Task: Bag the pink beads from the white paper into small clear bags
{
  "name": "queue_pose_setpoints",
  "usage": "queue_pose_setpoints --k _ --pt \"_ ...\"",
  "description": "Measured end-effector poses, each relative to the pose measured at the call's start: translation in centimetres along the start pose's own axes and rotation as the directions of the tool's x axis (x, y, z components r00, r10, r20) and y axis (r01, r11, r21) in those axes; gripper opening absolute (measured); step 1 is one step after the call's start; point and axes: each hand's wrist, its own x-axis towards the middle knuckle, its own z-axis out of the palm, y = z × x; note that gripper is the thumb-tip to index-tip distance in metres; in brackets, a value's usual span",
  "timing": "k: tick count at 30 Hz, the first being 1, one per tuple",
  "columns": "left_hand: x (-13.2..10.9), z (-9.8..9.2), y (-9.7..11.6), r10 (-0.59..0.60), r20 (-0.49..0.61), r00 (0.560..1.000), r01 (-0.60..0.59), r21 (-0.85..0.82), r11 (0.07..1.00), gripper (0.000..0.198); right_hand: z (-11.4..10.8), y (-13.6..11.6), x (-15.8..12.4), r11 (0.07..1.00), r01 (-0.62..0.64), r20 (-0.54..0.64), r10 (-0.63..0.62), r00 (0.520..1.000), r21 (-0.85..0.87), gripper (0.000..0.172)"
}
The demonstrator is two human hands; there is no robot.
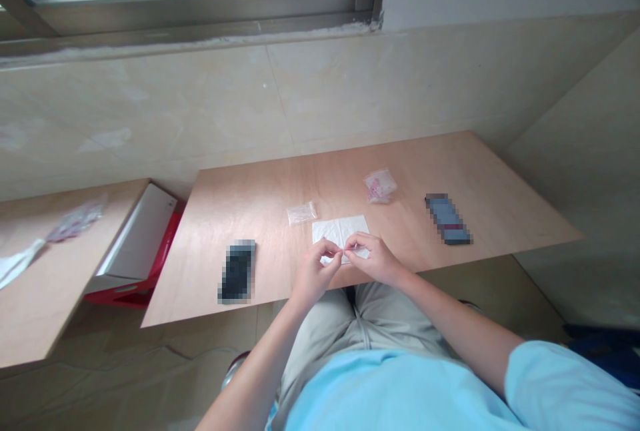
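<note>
My left hand (323, 265) and my right hand (373, 256) meet fingertip to fingertip above a white paper sheet (340, 227) near the table's front edge. Both hands are pinched closed. Whatever sits between the fingertips is too small to make out. Just beyond the sheet, to the left, lies a small clear plastic bag (302, 213) with pale contents. Farther back on the right is another clear bag (380, 186) holding small pink pieces.
A blurred-out phone (237, 272) lies left on the wooden table (260, 197), another phone (449, 219) right. On a second table (30, 311) at left are a plastic bag (75, 221) and white paper (20, 263). Between the tables stands a white box (137, 237) in a red crate (130, 294).
</note>
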Motion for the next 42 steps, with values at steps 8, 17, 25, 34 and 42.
queue_pose_setpoints --k 8,17,25,34,42 --pt "-0.12 0.38 -0.01 0.036 -0.03 0.999 -0.035 0.02 0.999 0.006 0.14 -0.27 -0.1 1.0 -0.008 0.002 0.008 1.0 0.008 0.008" --pt "0.2 -0.39 -0.28 -0.038 -0.024 0.999 0.037 -0.01 0.999 0.012 -0.42 0.42 0.17 0.999 -0.042 -0.033 0.041 0.999 -0.013 0.005" --pt "-0.02 -0.1 0.0 -0.03 0.015 0.999 0.03 0.007 1.0 0.015 -0.3 -0.04 -0.02 1.0 -0.009 -0.003 0.009 1.0 0.001 0.008" --pt "0.4 -0.48 -0.25 -0.051 -0.04 0.998 0.049 -0.054 0.997 0.019 -0.32 0.51 0.24 0.996 -0.063 -0.059 0.066 0.996 0.057 0.007" --pt "0.41 -0.43 -0.05 -0.058 -0.022 0.998 0.057 -0.06 0.997 0.018 -0.44 -0.02 0.28 0.995 -0.064 -0.043 0.067 0.997 0.071 0.01"
